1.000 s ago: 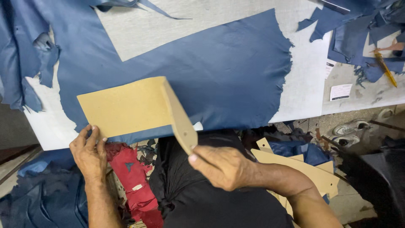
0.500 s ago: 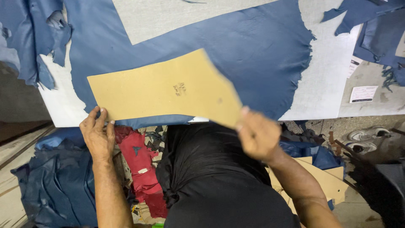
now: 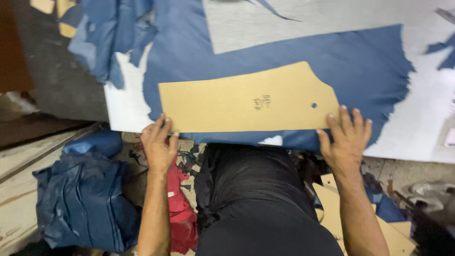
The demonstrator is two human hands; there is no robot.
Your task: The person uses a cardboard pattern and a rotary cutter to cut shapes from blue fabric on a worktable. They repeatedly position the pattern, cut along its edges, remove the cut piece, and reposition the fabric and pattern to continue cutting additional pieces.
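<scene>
A tan cardboard pattern piece (image 3: 246, 99), long with a small round hole near its right end, lies flat on a blue leather sheet (image 3: 369, 66) spread over the white work table (image 3: 426, 114). My left hand (image 3: 158, 144) presses on the pattern's lower left corner with its fingertips. My right hand (image 3: 345, 138) lies with its fingers spread at the pattern's lower right corner, partly on the blue leather. Both hands rest at the table's near edge.
Blue leather scraps (image 3: 111, 38) hang off the table's left end. A pile of dark blue leather (image 3: 85, 199) and red pieces (image 3: 182, 213) lie on the floor at the left. More tan cardboard pieces (image 3: 341, 208) lie by my right leg.
The pattern piece, earlier lifted and turned on edge by my right hand, now lies flat on the blue leather. Both hands have come down on its lower corners.
</scene>
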